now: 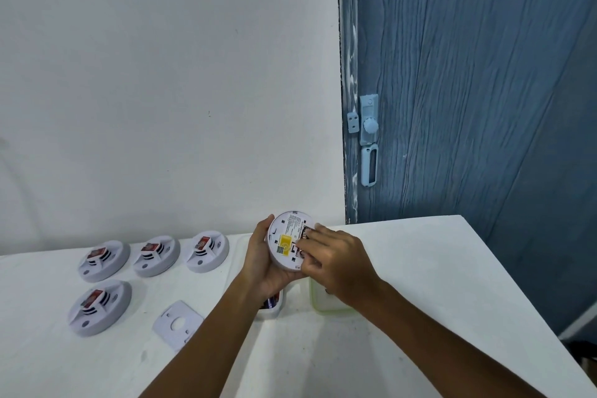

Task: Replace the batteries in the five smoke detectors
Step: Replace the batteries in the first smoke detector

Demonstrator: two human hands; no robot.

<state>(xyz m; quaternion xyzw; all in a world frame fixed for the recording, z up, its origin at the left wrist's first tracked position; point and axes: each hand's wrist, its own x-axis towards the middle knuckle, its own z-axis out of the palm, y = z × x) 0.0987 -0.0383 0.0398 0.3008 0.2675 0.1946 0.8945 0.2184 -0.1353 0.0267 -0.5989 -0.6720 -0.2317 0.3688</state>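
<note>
Left hand (263,263) grips round white plastic smoke detector (289,241) back-up above white table (403,268); right hand (332,263) works its battery bay.
Right fingertips (315,231) pinch small dark battery (305,232) at detector's right edge, apparently lengthwise in slot; right hand nearer.

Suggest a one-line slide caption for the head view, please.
Left hand holds a smoke detector while the right hand works at its back; four detectors wait on the table.
</note>
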